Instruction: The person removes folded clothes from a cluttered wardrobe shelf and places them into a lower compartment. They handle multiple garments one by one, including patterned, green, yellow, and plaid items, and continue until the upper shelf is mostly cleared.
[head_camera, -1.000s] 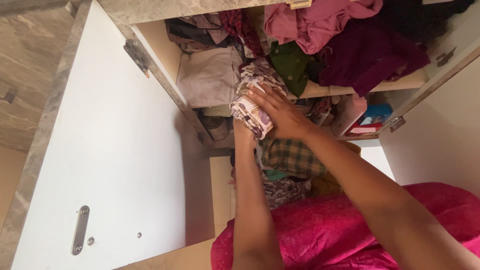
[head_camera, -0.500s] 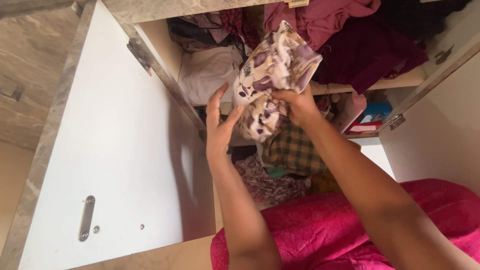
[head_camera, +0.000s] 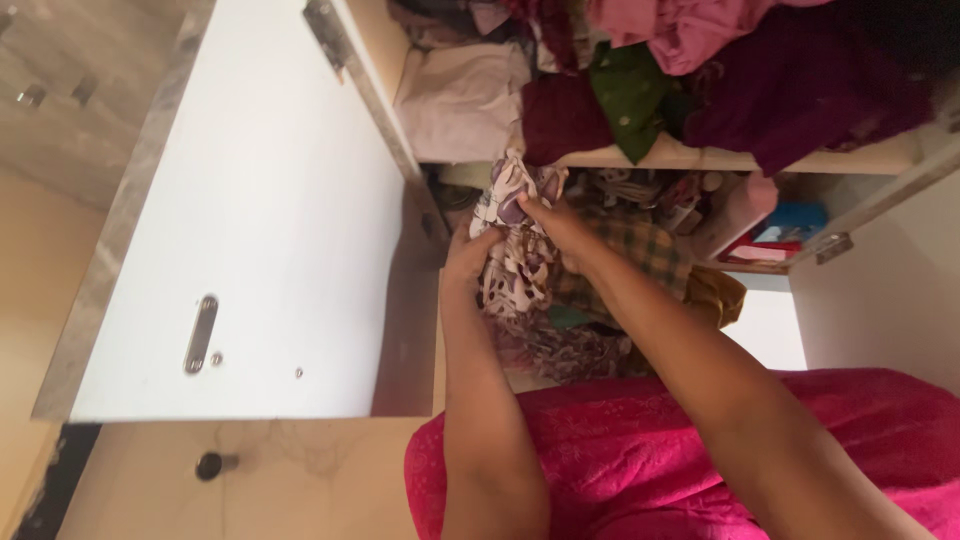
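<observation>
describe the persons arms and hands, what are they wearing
Both forearms are bare, with no sleeves in view, and the left hand and right hand wear no gloves. No watch or bangle shows at either wrist; rings cannot be made out. Below the arms lies bright pink patterned clothing.

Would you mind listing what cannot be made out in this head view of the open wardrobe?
- Left hand: its fingers are buried behind the floral cloth, so the grip is unclear.
- Right hand: its fingertips are hidden in the same cloth.
- Lower shelf items: small, shadowed, partly behind the forearm.
- Top shelf clothes: cut off by the upper edge.
- Right door: cut off by the right edge.
</observation>
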